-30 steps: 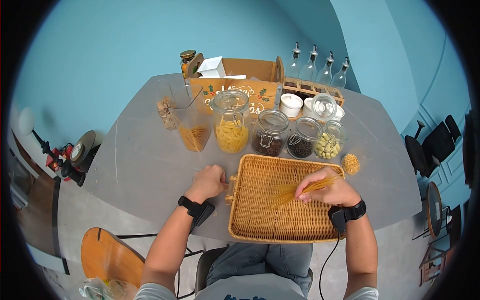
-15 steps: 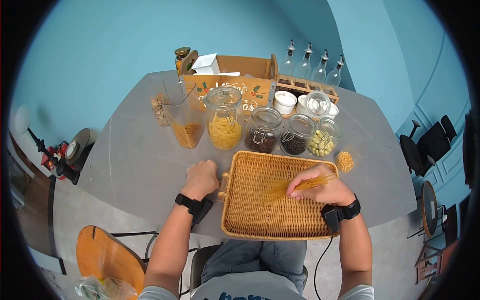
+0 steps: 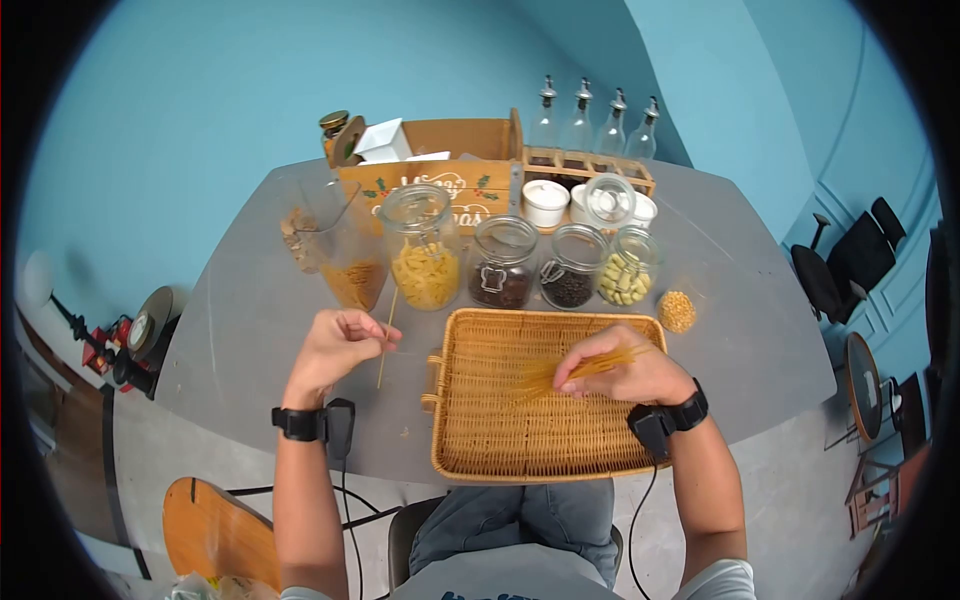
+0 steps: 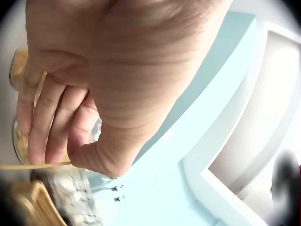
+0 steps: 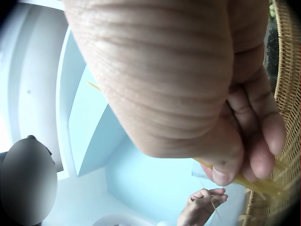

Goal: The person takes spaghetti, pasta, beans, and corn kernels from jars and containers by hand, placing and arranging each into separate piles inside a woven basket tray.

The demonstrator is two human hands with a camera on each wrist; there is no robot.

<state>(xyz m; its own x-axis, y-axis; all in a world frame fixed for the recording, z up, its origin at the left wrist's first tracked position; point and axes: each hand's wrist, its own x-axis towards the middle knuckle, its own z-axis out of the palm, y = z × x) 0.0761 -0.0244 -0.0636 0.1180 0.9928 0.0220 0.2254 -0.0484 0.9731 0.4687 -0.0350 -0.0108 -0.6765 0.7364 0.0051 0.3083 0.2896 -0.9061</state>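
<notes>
Between thumb and fingertips the left hand [image 3: 340, 350] pinches a thin strand of dry spaghetti [image 3: 381, 372], held left of the wicker tray [image 3: 440, 465]. The left wrist view shows the same strand [image 4: 33, 166] at the thumb tip. Over the tray's right half, the right hand [image 3: 628, 370] grips a bundle of spaghetti [image 3: 535, 382] that points left. In the right wrist view the bundle [image 5: 263, 186] comes out below the thumb. A tall clear container [image 3: 355, 270] with short orange-brown pieces stands behind the left hand.
Behind the tray stand jars of yellow pasta [image 3: 425, 272], dark contents [image 3: 500, 275], black grains [image 3: 567, 285] and pale green pieces [image 3: 625, 280]. Yellow kernels [image 3: 677, 311] lie at the right. A wooden crate [image 3: 445, 192], white pots [image 3: 545, 203] and bottles [image 3: 577, 127] are further back.
From beside the tray's left handle, the left hand has moved left and turned, and a strand now shows in its pinch. The right hand keeps its bundle over the tray.
</notes>
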